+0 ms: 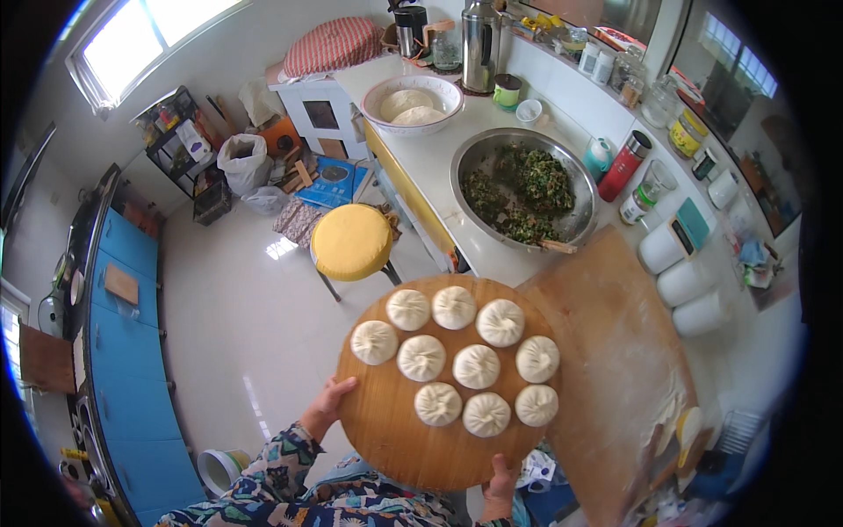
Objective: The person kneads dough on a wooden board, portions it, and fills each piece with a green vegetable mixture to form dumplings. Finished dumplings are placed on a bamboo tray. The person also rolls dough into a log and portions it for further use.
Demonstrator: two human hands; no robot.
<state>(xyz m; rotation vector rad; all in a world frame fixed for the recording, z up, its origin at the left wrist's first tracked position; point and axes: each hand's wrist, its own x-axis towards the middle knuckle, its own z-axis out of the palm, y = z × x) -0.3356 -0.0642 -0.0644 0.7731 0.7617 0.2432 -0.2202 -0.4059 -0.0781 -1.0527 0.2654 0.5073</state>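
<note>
A round wooden board (pixel 388 421) bears several pleated stuffed buns (pixel 421 358). My left hand (pixel 327 403) grips its left rim, thumb on top. At the lower right rim, my right hand (pixel 500 487) holds it the same way; the fingers of both hands are hidden beneath. Right of the board lies a floured wooden work board (pixel 612 342) on the counter. Behind it stands a large steel bowl (pixel 461 204) of chopped green filling (pixel 540 178), with chopsticks (pixel 558 246) at its near edge. Farther back, an enamel basin (pixel 375 109) holds pieces of dough (pixel 418 117).
A yellow-topped stool (pixel 352 242) stands on the floor beyond the board. Blue cabinets (pixel 135 342) line the left side, with a white bucket (pixel 220 469) near them. A red flask (pixel 625 165), jars and white canisters (pixel 681 280) stand along the wall.
</note>
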